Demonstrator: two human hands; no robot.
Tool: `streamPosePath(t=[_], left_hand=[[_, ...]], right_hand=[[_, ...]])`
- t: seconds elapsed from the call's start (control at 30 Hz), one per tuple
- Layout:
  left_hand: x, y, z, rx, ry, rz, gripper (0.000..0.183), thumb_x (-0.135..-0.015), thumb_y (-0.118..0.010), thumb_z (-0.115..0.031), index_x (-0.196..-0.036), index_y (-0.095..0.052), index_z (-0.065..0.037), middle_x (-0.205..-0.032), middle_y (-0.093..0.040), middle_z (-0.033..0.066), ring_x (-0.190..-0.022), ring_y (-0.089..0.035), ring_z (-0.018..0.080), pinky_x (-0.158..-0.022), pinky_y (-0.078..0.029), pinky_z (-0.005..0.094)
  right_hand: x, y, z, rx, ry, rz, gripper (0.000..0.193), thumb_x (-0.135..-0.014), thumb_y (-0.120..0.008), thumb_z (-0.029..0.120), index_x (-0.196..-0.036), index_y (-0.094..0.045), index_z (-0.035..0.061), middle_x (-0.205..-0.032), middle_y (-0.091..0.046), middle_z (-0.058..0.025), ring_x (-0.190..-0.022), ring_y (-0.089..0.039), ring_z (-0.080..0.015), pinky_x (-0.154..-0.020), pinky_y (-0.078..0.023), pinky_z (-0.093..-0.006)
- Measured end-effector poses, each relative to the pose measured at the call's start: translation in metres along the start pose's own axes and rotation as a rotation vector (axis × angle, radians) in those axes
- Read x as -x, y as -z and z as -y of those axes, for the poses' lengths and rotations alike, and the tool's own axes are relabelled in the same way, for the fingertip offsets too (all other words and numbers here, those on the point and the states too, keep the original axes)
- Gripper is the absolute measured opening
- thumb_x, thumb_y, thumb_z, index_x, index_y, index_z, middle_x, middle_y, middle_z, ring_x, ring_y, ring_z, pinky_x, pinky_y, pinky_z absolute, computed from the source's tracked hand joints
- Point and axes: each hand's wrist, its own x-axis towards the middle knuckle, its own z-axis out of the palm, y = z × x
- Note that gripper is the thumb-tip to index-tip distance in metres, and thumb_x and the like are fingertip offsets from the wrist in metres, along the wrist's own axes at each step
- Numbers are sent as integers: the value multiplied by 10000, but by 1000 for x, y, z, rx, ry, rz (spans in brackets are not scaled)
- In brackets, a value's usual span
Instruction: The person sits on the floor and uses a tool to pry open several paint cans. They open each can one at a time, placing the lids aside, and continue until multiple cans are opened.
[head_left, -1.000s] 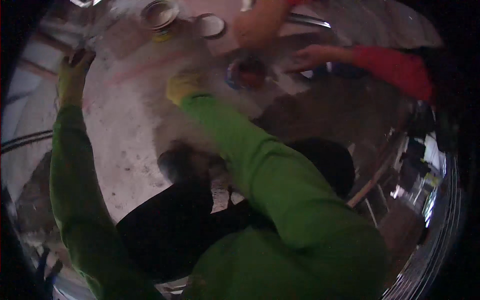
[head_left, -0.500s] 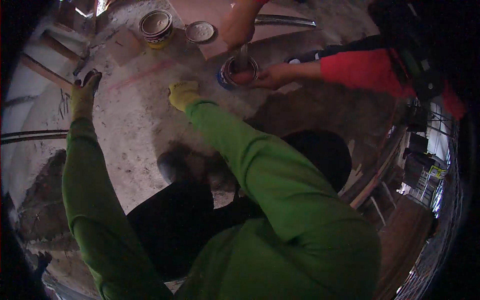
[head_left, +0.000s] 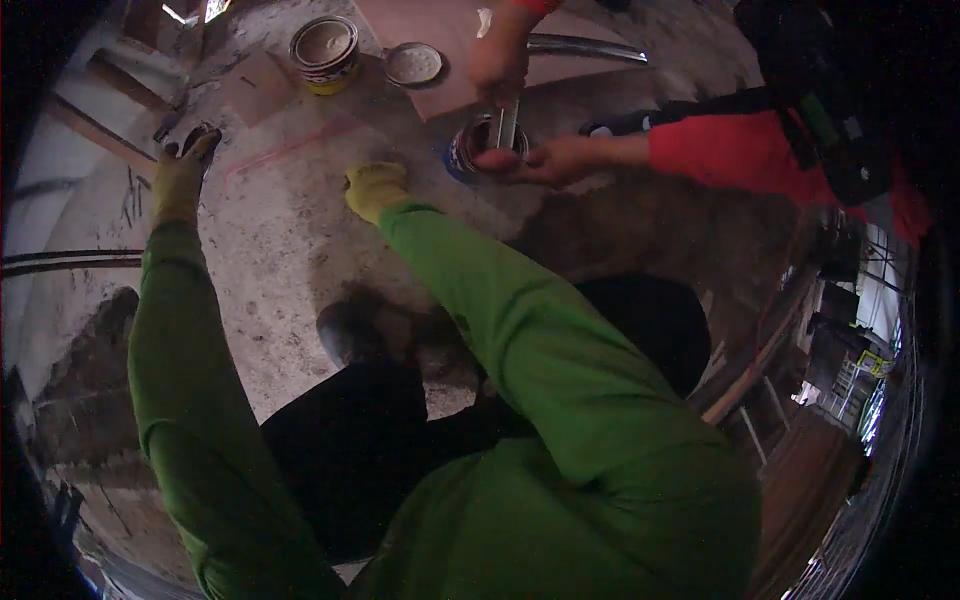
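My left hand, in a yellow glove with dark fingertips, reaches out at the far left beside a wooden strip. Its thumb and fingers look apart, and I make out nothing held between them. Over the concrete floor, my right hand in a matching glove is closed like a fist; whatever it may hold is hidden. Just beyond it, a person in red sleeves steadies a small can with one hand. That person's other hand holds a flat metal blade in the can.
An open tub with a yellow base stands at the back, beside a round lid bearing pale material. A brownish board lies under the lid's edge, and a small square piece lies left of the tub. Long wooden pieces lie at right.
The other person's upper hand and the blade have shifted slightly right, the blade now tilted. My left hand's fingers have spread a little. My right hand stays closed in nearly the same place.
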Motion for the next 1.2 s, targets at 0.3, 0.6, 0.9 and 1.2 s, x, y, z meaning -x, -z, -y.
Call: streamPosePath(t=[0.3,0.6,0.9,1.2], left_hand=[[-1,-20,-28,35,-22,-6,1071,-704,-877,-559,-1473,-507,88,-1396,-621,262,-1298,-601,339,-1075,-476,398],[-1,-35,-47,77,-23,-10,1102,-691,-879,-573,-1474,-501,103,-1430,-602,282,-1336,-586,363,-1100,-465,407],[1,-22,-30,58,40,-66,1133,-678,-882,-588,-1475,-495,118,-1463,-583,303,-1374,-572,386,-1125,-454,415],[11,-39,-50,4,77,29,1045,-731,-883,-471,-1481,-451,115,-1420,-610,273,-1306,-603,343,-1067,-487,392]], right_hand=[[12,-32,5,-1209,152,305,306,-988,-557,226,-1060,-752,2,-859,-731,-254,-619,-696,-346,-427,-515,-446],[9,-37,3,-1153,81,719,403,-937,-635,395,-1136,-728,57,-1045,-720,-279,-863,-726,-441,-784,-552,-626],[1,-26,-32,-1792,-357,704,477,-938,-662,349,-1328,-626,76,-1363,-618,-222,-1264,-587,-415,-1037,-464,-561],[-61,-8,-129,-1384,202,1118,710,-891,-690,331,-1529,-461,118,-1465,-530,-266,-1272,-569,-414,-956,-461,-602]])
